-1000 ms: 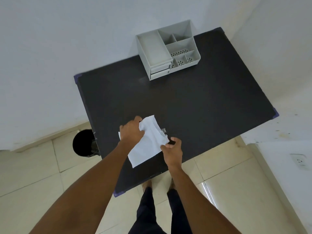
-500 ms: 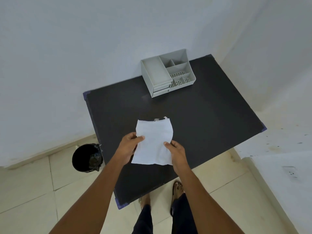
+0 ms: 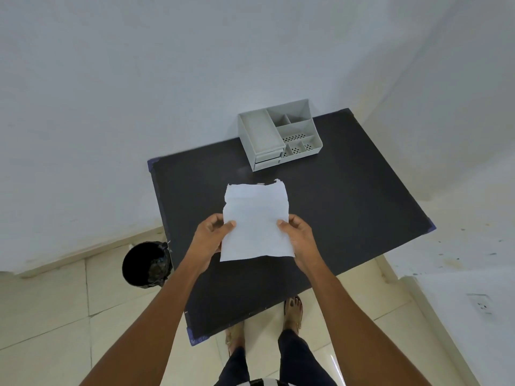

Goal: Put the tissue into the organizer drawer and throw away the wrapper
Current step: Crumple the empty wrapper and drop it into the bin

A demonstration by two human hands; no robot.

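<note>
tissue (image 3: 256, 222) held flat above the desk (image 3: 348, 196), pinched at mid-edge by left hand (image 3: 210, 238) and right hand (image 3: 299, 240), thumbs on top. wrapper not clearly visible. step in hand, likely: readying the tissue. next: fold smaller, open a closed drawer of the organizer (image 3: 274, 135). bin (image 3: 146, 264) on floor, left.

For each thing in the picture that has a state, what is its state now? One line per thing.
tissue: unfolded, flat, held above the table by both side edges
left hand: gripping the tissue's left edge
right hand: gripping its right edge
organizer drawers: both closed
organizer compartments: empty
bin: open, on the floor
</note>
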